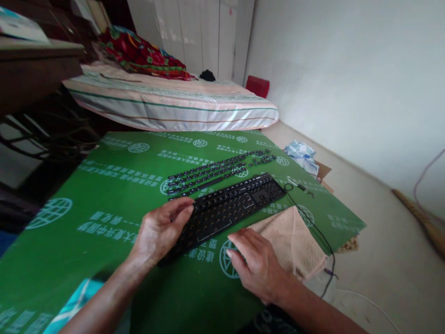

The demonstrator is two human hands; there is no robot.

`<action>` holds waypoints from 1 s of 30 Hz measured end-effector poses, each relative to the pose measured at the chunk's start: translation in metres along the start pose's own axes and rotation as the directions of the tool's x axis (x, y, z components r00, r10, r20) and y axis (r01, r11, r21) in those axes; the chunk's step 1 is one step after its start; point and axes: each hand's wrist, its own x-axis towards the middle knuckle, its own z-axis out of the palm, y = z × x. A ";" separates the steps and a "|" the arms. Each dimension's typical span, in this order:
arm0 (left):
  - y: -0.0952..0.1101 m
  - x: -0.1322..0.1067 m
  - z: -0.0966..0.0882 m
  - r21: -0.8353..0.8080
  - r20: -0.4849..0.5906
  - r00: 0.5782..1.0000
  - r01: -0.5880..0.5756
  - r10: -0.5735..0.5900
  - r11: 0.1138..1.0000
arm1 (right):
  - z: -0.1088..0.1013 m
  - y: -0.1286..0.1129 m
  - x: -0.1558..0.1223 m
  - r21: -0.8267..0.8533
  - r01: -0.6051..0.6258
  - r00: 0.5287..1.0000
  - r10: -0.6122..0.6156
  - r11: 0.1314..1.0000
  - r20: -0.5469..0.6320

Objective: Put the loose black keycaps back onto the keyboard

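Observation:
A black computer keyboard [222,213] lies slanted on the green table covering [114,157]. Most of its main block is bare of keycaps, while caps remain along the back row and at the right end. My left hand [162,227] is at the keyboard's left end, thumb and index fingertips drawn together; anything between them is too small to make out. Above the front edge, my right hand [255,260] hovers with thumb and forefinger apart, holding nothing. Loose black keycaps [208,174] lie in rows behind the keyboard.
A beige cloth [295,241] lies right of my right hand. The keyboard's black cable [321,234] runs over the table's right edge. Beside the keyboard is a small wire tool [301,186]. Beyond the table stands a bed [181,109]; a teal patterned item [74,304] is near my left forearm.

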 end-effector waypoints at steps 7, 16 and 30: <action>-0.026 0.000 -0.002 -0.152 -0.186 0.975 0.092 -0.120 0.984 | 0.012 -0.007 0.001 0.065 0.061 0.998 -0.061 0.996 0.007; -0.055 -0.003 -0.011 -0.184 -0.346 0.915 0.152 -0.209 0.971 | 0.028 -0.012 0.012 0.154 0.170 0.985 -0.162 0.973 -0.062; -0.072 -0.001 -0.020 -0.293 -0.367 0.857 0.262 -0.361 0.919 | 0.044 -0.012 0.015 0.176 0.236 0.970 -0.222 0.956 -0.094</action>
